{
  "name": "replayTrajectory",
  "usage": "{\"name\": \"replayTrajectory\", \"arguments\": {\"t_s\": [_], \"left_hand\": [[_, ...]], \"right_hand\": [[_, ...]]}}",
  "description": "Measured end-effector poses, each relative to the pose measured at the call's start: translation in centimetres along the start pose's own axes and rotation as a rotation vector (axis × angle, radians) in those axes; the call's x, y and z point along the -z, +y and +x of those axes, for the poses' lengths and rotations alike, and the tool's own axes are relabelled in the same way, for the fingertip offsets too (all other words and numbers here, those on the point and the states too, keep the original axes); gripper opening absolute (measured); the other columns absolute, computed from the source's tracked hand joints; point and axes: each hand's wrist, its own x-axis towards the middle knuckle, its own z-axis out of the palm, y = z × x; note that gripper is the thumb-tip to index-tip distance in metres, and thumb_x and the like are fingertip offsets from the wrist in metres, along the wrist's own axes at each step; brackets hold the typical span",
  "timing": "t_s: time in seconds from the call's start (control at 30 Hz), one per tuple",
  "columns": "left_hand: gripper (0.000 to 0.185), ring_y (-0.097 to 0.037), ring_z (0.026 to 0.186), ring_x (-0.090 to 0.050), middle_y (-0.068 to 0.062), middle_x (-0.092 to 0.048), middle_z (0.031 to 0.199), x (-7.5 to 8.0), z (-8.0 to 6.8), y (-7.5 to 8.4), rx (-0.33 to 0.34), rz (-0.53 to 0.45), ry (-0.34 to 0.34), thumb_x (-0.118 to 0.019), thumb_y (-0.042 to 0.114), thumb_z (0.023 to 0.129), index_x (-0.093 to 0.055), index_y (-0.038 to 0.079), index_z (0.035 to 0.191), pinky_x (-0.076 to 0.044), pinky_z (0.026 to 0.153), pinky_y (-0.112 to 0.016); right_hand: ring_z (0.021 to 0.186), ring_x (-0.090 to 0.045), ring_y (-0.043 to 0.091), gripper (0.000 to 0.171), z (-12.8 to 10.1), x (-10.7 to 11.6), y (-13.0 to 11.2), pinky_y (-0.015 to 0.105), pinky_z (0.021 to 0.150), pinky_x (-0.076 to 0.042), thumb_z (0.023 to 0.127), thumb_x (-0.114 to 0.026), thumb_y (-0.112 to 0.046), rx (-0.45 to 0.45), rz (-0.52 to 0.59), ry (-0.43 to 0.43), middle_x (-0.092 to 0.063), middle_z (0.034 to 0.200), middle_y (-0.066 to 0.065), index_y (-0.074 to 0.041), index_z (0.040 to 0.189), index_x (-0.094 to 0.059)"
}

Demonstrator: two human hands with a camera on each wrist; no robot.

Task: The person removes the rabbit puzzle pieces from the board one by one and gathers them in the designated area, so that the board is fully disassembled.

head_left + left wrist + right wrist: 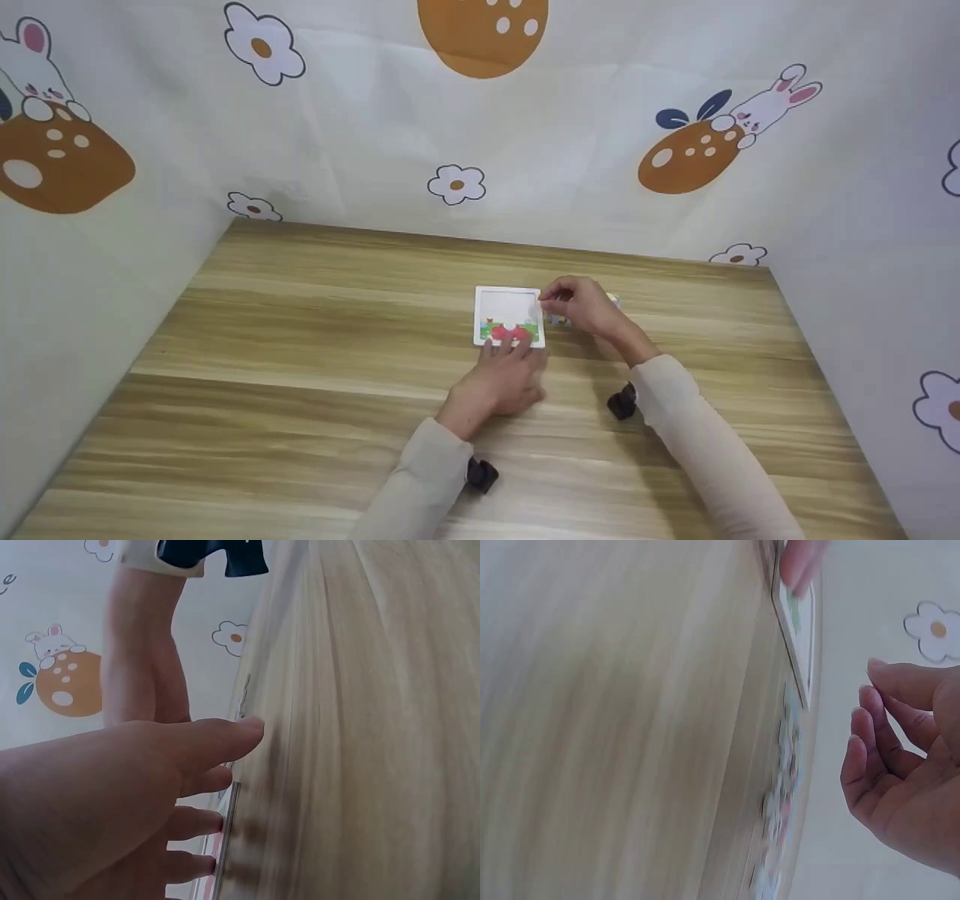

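A small square puzzle tray [478, 307] with a white rim lies on the table. Assembled pieces [495, 332] in red and green fill its lower part; the upper part shows bare white. My left hand [504, 379] rests its fairly straight fingertips on the tray's near edge. Over the tray's upper right side hovers my right hand [589, 306], its fingers loosely bent. In the right wrist view the thumb and forefinger [868, 701] are slightly apart, with nothing visible between them. Loose puzzle pieces [776, 802] lie right of the tray, mostly hidden under the right hand in the head view.
The wood-grain table [300, 315] reaches back to a pale curtain [360, 135] printed with rabbits and flowers, which also hangs at both sides. Black camera mounts [481, 475] are strapped at both wrists, over the light sleeves [712, 442].
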Motion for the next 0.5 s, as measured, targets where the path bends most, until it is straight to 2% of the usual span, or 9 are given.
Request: {"name": "replayTrajectory", "arguments": {"t_s": [0.27,0.4,0.5], "left_hand": [[0.070,-0.032,0.158,-0.010,-0.006,-0.017,0.170,-0.1,0.2,0.0,0.030,-0.022,-0.035,-0.055,0.044,0.100,-0.027,0.021,0.160,-0.015,0.122,-0.067],[0.071,-0.030,0.158,-0.009,-0.005,-0.017,0.170,0.0,0.0,-0.1,0.041,-0.040,-0.045,-0.056,0.045,0.100,-0.026,0.022,0.160,-0.013,0.120,-0.071],[0.073,-0.029,0.158,-0.006,-0.004,-0.013,0.171,0.1,-0.1,-0.1,0.044,-0.061,-0.054,-0.056,0.045,0.100,-0.023,0.022,0.161,-0.009,0.119,-0.072]], "right_hand": [[0.095,-0.063,0.018,0.014,1.3,-2.9,-1.5,0.029,0.085,-0.053,0.097,-0.066,-0.013,-0.003,0.011,-0.072,-0.071,0.104,0.009,-0.006,0.106,-0.074],[0.092,-0.063,0.015,0.015,1.7,-3.9,-1.9,0.028,0.084,-0.053,0.096,-0.066,-0.014,-0.007,0.027,-0.107,-0.072,0.104,0.008,-0.007,0.107,-0.075],[0.087,-0.062,0.012,0.017,2.0,-4.5,-2.2,0.023,0.079,-0.052,0.097,-0.066,-0.013,0.010,0.042,-0.141,-0.073,0.103,0.010,-0.006,0.109,-0.075]]}}
